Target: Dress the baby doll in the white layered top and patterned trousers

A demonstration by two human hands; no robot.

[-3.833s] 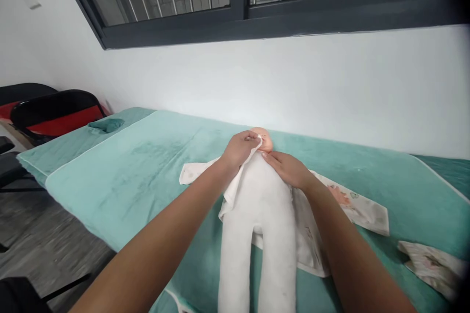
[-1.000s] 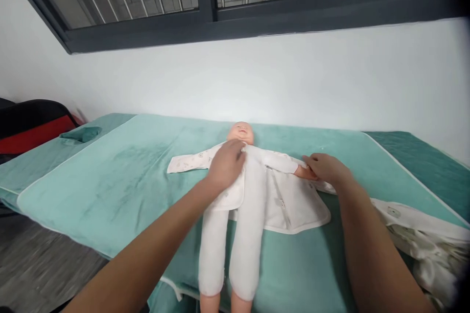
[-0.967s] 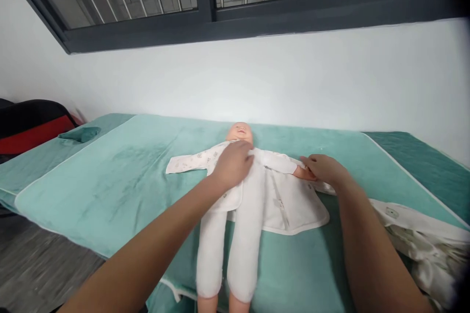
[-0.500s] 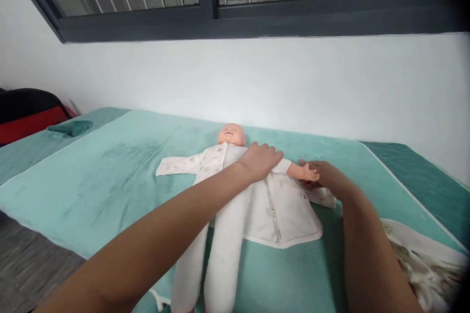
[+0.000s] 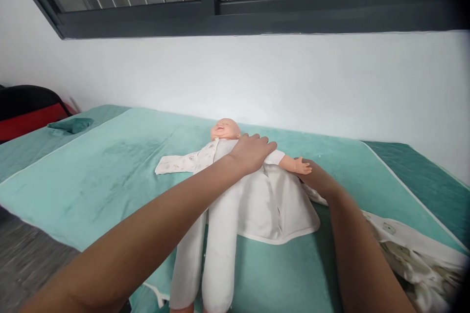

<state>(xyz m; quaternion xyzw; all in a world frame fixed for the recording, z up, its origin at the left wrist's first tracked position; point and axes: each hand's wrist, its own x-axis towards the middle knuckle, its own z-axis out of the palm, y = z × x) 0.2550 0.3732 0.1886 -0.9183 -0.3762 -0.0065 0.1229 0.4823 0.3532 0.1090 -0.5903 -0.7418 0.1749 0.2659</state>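
A baby doll [image 5: 224, 129] lies on its back, dressed in a white undershirt and white leggings [image 5: 219, 264]. One sleeve of a white printed jacket [image 5: 277, 205] stretches out on the left. The jacket's other half spreads over the sheet on the right, and the doll's arm [image 5: 293, 163] on that side is out of it. My left hand [image 5: 253, 153] rests across the doll's chest and shoulder, its fingers curled over the upper arm. Behind the doll's forearm, my right hand [image 5: 316, 176] is close to the jacket's sleeve; its fingers are mostly hidden.
A green sheet [image 5: 110, 176] covers the bed, which stands against a white wall below a barred window. At the right lies a crumpled printed cloth [image 5: 411, 254]. A black and red object [image 5: 31, 110] stands at the far left, near a dark green cloth [image 5: 70, 125].
The doll's head and torso have shifted slightly left, and the head has turned a little. Both hands have moved left, the right one further behind the doll's forearm. The jacket's right half has creased.
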